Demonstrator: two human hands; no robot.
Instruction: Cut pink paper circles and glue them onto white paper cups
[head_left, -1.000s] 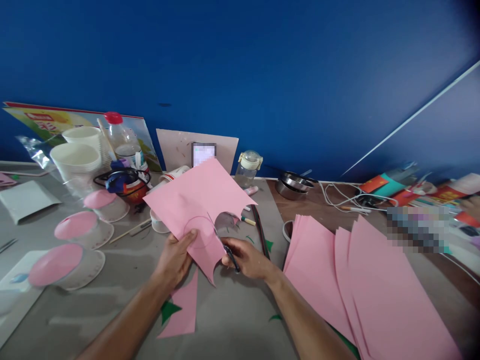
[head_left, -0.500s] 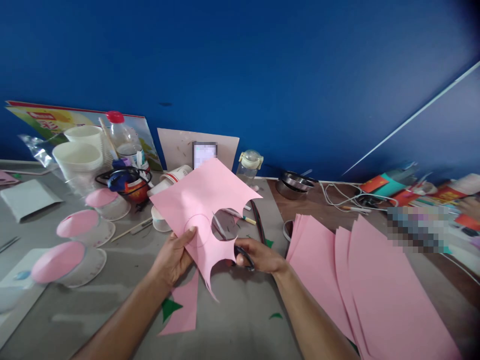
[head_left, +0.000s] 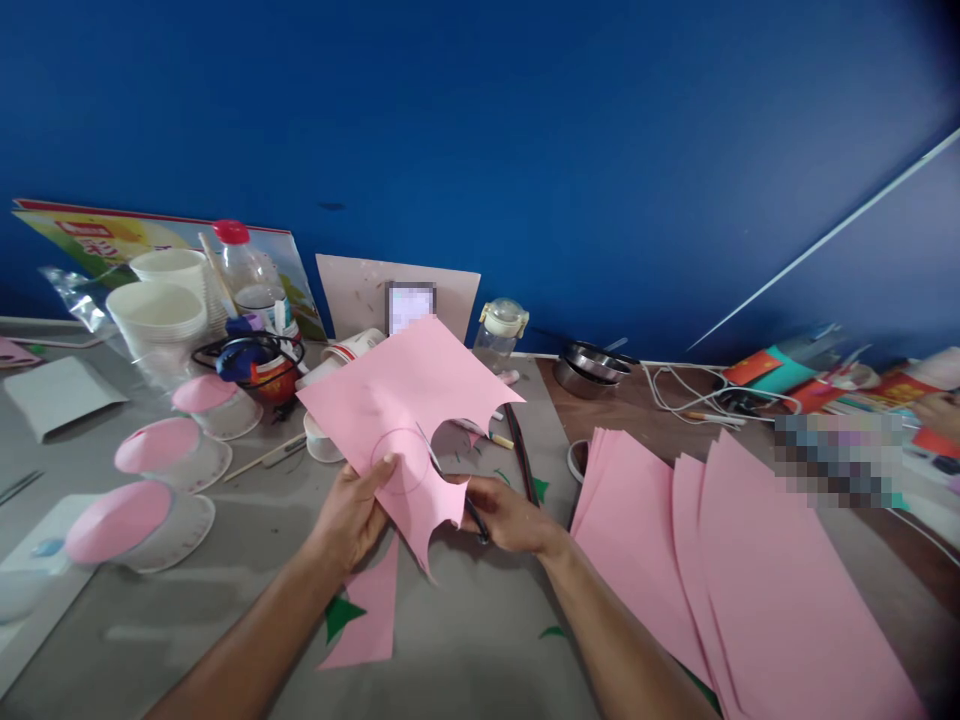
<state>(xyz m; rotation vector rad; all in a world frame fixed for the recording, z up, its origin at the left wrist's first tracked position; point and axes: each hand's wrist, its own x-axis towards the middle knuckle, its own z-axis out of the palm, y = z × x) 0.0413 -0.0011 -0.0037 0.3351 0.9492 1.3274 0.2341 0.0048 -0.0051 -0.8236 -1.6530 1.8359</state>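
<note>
Head camera view: I have the pink sheet up in front of me, over the desk, spread ahead of both hands, its longest stretch running from a far corner down to a narrow tip between my wrists. My left hand grips it at the lower left edge, thumb on top, with the fingers mostly hidden beneath. My right hand is closed round the handles of the black scissors, just beyond the scalloped right edge. What the cut turns on, I judge, is how the blades meet the drawn circle: they slant forward and leftward from my right hand, and the visible blade lies close beside the circle's right side. Whether it touches the line, I cannot tell. The circle sits nearer my left hand, whose thumb tip lies inside it; my right hand reaches toward it only through the blades. Right of my right hand lie more pink sheets; near my left wrist, a green scrap.
</note>
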